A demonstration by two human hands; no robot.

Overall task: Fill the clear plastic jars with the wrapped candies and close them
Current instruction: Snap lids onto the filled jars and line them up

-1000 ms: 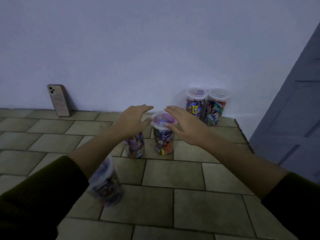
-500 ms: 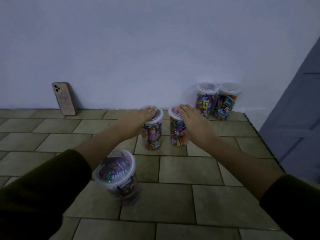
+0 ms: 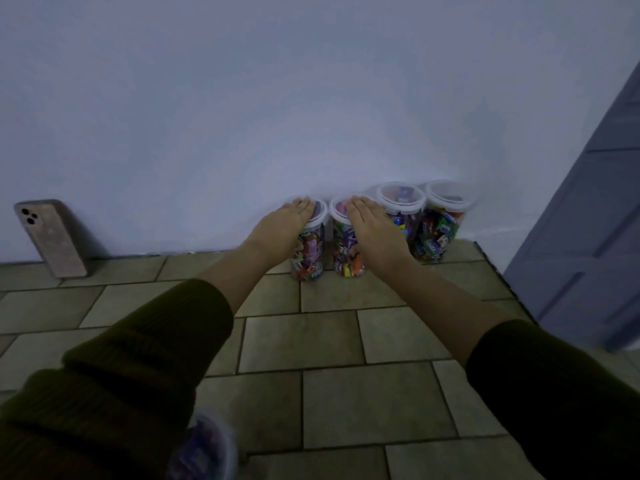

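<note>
Nearest, at 6 o'clock on the tiled counter, a clear plastic jar with a lid shows only in part. It is blurred and half hidden under the left sleeve, which is dark green. The right sleeve enters from 4 o'clock. Both bare forearms reach away toward the far edge of the counter.

At 12 o'clock two lidded jars full of wrapped candies stand upright, just beside each other and close to the wall. The left hand lies over the left jar, with straight, closed fingers flat across its lid and the palm against its near side. The right hand lies the same way over the right jar, with flat fingers on the lid. Neither hand curls round its jar, and the thumbs are out of sight.

At 1 o'clock, just past the right hand, two more lidded jars stand side by side against the wall, also packed with candies. The nearer of these seems to touch the jar under the right hand, though the hand covers the place where they meet.

At 10 o'clock, well apart from the jars, a phone leans tilted against the wall with its back and camera lenses outward. At 3 o'clock, beyond the counter's right edge, is a grey panelled door.
</note>
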